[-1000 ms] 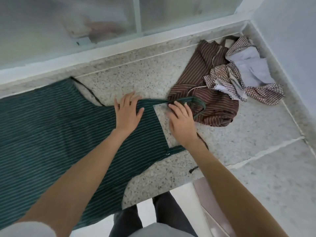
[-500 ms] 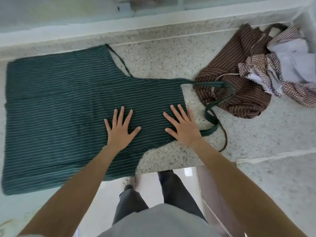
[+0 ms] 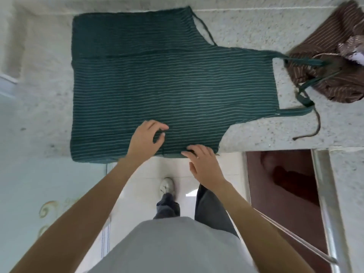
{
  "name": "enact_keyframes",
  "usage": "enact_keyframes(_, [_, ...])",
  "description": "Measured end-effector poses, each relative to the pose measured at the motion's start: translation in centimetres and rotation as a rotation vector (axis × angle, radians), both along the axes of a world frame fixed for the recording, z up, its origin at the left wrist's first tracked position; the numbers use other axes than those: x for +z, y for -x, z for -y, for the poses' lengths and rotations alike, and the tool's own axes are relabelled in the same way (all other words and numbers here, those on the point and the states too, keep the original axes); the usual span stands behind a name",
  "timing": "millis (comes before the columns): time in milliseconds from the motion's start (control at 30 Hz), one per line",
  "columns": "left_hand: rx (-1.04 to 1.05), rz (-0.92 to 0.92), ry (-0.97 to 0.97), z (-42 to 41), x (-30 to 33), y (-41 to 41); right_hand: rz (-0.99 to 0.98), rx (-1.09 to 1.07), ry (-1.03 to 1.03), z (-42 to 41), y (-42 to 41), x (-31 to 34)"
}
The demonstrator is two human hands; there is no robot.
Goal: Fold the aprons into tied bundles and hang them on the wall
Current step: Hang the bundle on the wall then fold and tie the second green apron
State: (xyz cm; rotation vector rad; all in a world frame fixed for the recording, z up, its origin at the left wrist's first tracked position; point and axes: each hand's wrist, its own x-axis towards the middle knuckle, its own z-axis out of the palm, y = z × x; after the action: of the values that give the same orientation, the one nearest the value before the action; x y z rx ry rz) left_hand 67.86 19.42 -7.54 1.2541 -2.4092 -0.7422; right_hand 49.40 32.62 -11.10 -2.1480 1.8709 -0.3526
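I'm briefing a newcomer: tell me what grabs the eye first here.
A green striped apron spread flat across the speckled counter dominates. Both hands, left and right, sit at its near edge. A crumpled brown striped apron lies at far right.

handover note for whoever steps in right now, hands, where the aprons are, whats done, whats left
Left hand: fingers loosely curled over the green striped apron near its front edge; no clear grip on the cloth.
Right hand: at the apron's front edge, fingertips on the hem; whether it pinches the cloth is unclear.
Green striped apron: spread flat on the speckled counter, its neck strap trailing onto the brown striped apron, which lies crumpled at the right.
Done: apron laid out flat.
Left: fold it, tie it into a bundle, hang it; then the brown one.
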Motion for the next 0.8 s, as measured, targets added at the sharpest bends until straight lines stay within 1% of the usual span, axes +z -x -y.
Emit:
enact_keyframes(67, [-0.020,0.105,0.021,-2.7,-1.1,-4.5,-0.098,-0.055,-0.081,-0.8,-1.8,-0.1])
enact_keyframes(167, [-0.048,0.272,0.030,-4.8,-2.7,-8.7,-0.266,-0.026,-0.247,-0.5,-2.9,-0.2])
enact_keyframes(267, [-0.122,0.442,0.070,-5.0,-3.6,-10.3,-0.401,-0.026,-0.348,1.1,-3.4,0.1])
enact_keyframes(367, [-0.143,0.569,0.044,-4.0,-3.6,-9.8,-0.444,-0.063,-0.357,2.7,-3.6,0.3])
enact_keyframes(433, [-0.113,0.604,0.029,-3.3,-3.3,-9.1,-0.423,-0.108,-0.311,3.4,-3.6,0.4])
enact_keyframes(500, [-0.083,0.639,0.027,-3.3,-3.3,-8.1,-0.398,-0.127,-0.218,3.5,-3.4,0.3])
enact_keyframes(567, [-0.064,0.708,0.030,-4.1,-3.3,-6.8,-0.311,-0.108,-0.136,3.1,-3.2,-0.1])
enact_keyframes(667, [-0.014,0.766,0.030,-5.2,-3.8,-5.5,-0.232,-0.071,0.070,2.0,-2.6,0.2])
enact_keyframes(733, [0.030,0.704,0.023,-5.2,-3.8,-5.2,-0.221,-0.078,0.199,1.3,-2.4,0.8])
enact_keyframes(800, [0.061,0.492,0.067,-5.2,-3.4,-5.5,-0.241,-0.077,0.261,0.9,-2.5,1.7])
